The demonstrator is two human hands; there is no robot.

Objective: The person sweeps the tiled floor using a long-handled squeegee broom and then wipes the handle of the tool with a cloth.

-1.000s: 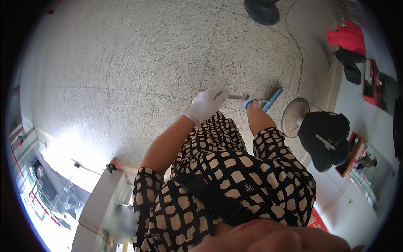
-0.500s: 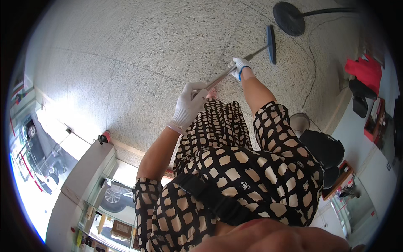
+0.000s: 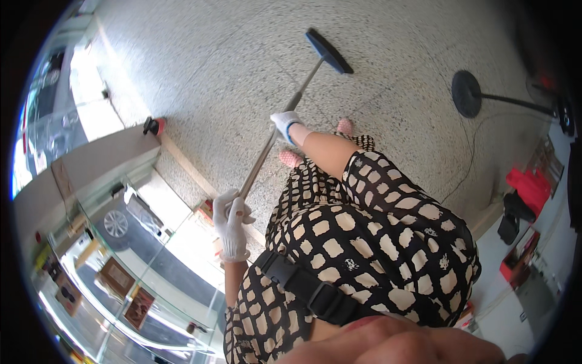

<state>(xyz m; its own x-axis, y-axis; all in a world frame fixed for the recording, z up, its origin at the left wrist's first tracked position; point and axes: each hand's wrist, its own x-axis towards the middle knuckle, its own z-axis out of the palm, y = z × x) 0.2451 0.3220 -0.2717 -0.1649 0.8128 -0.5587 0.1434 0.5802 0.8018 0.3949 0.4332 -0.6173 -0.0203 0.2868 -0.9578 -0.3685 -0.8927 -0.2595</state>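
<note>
Both my hands wear white knit gloves and grip one broom (image 3: 328, 52) with a long grey metal handle. My left hand (image 3: 230, 217) is wrapped round the upper end of the handle, near my left side. Farther down the handle, my right hand (image 3: 285, 124) is closed on it, with a blue cuff edge at the wrist. The broom's dark, wide head rests on the speckled floor (image 3: 230, 79) ahead of me. Between the two hands the handle slants up and away to the right.
A round black stand base (image 3: 466, 94) with a pole stands at the right, a thin cable (image 3: 470, 158) running near it. Glass display shelving (image 3: 145, 267) lines the left. A red and black object (image 3: 155, 126) sits by the shelving's corner. Red cloth (image 3: 528, 187) hangs at the right.
The broom head has swung from the right toward the middle. My left hand has come back and left, and my right hand has moved left. The whole view has turned.
</note>
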